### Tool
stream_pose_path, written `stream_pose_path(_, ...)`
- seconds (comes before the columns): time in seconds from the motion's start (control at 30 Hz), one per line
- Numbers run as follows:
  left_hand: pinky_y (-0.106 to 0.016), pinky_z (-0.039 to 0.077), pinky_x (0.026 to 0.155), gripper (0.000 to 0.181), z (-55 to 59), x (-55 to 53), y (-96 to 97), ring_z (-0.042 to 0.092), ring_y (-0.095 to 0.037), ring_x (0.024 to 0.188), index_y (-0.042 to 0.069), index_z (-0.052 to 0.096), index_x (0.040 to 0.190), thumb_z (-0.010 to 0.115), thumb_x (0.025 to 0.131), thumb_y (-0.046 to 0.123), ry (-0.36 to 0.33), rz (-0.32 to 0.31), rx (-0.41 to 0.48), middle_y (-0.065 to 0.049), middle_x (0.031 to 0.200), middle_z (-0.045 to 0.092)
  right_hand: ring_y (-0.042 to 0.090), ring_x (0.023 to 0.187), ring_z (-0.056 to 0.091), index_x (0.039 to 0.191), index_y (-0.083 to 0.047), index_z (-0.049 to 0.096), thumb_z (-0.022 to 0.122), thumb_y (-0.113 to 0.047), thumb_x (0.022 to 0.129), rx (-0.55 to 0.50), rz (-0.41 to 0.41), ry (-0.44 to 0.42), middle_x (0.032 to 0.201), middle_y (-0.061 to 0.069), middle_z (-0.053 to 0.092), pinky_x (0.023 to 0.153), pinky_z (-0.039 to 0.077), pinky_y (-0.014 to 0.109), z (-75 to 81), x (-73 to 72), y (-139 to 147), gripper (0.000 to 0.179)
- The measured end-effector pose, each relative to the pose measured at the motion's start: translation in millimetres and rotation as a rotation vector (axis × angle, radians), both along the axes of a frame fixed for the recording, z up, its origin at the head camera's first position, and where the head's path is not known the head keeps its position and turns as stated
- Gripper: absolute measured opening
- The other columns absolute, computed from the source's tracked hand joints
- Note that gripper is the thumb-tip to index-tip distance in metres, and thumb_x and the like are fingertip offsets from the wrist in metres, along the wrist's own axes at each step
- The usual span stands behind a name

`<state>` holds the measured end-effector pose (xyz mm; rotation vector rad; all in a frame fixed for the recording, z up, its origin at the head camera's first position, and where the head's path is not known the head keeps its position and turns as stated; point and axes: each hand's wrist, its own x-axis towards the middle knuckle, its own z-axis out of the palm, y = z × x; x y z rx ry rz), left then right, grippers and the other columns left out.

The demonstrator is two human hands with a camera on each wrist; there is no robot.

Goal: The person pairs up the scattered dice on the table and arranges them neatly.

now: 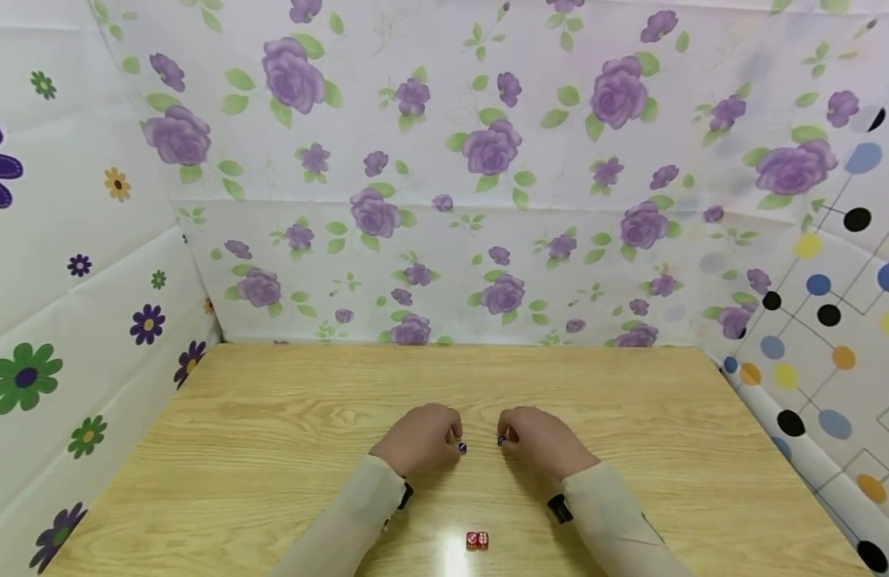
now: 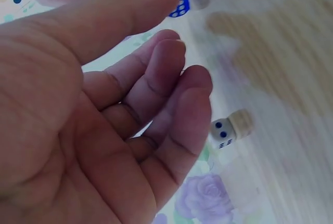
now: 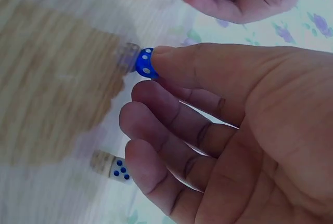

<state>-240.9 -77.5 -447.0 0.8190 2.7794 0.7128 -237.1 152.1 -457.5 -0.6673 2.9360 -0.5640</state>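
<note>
Because the dice are so small, each hand works with its fingertips, probably so that most of each face is left uncovered. With the far edge of the pale wood-grained tabletop point(image 1: 271, 441) as twelve o'clock and the gap between the hands as the dial's centre, the left hand point(image 1: 418, 441) lies at nine and the right hand point(image 1: 545, 443) at three. The right thumb and forefinger appear clamped on a blue cube-shaped die with white pips point(image 1: 501, 441); its reflection lies just beside it, so the low grip seems meant to steady it at the surface. The left thumb lies against a second blue cube-shaped die point(image 1: 462, 448), but whether the forefinger also closes on it cannot be told. The remaining fingers curl inward, perhaps to avoid a white cube-shaped die with dark-blue pips point(image 2: 221, 134) beside the left fingertips and another white die, showing five point(image 3: 120, 170), beside the right ones. At six o'clock, two red cube-shaped dice with white pips point(image 1: 477, 541) sit side by side between the forearms, likely out of the hands' way.
</note>
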Motion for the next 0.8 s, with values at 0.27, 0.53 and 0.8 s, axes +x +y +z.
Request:
stream_pose_path(0.27,-0.027,0.047,0.071,0.009,-2.3,0.6,2.8,0.052,-0.005,0.072,0.015,0.072,0.088,0.081,0.09,0.016,0.035,0.002,-0.023,0.009,0.083,0.065,0.01,0.074,0.056,0.095,-0.01,0.074,0.072,-0.006,0.095,0.015,0.015,0.034,0.084,-0.005,0.065,0.071,0.051,0.036,-1.0,3.4,-1.7,0.004)
stream_pose_path(0.53,-0.026,0.05,0.07,0.011,-6.3,-0.4,3.5,0.055,-0.004,0.07,0.018,0.071,0.084,0.081,0.09,0.017,0.038,-0.004,-0.045,0.012,0.08,0.064,0.01,0.074,0.057,0.091,-0.012,0.073,0.074,-0.003,0.092,0.019,0.012,0.061,0.084,-0.005,0.066,0.07,0.051,0.035,-0.7,3.8,-2.0,0.008)
stream_pose_path(0.8,-0.027,0.048,0.07,0.008,-5.1,2.1,2.7,0.054,-0.006,0.07,0.016,0.072,0.086,0.079,0.09,0.015,0.018,-0.009,-0.03,0.011,0.081,0.064,0.01,0.075,0.06,0.088,-0.013,0.072,0.077,-0.005,0.09,0.009,0.043,0.026,0.083,-0.005,0.067,0.071,0.052,0.035,1.4,5.4,-4.5,0.01)
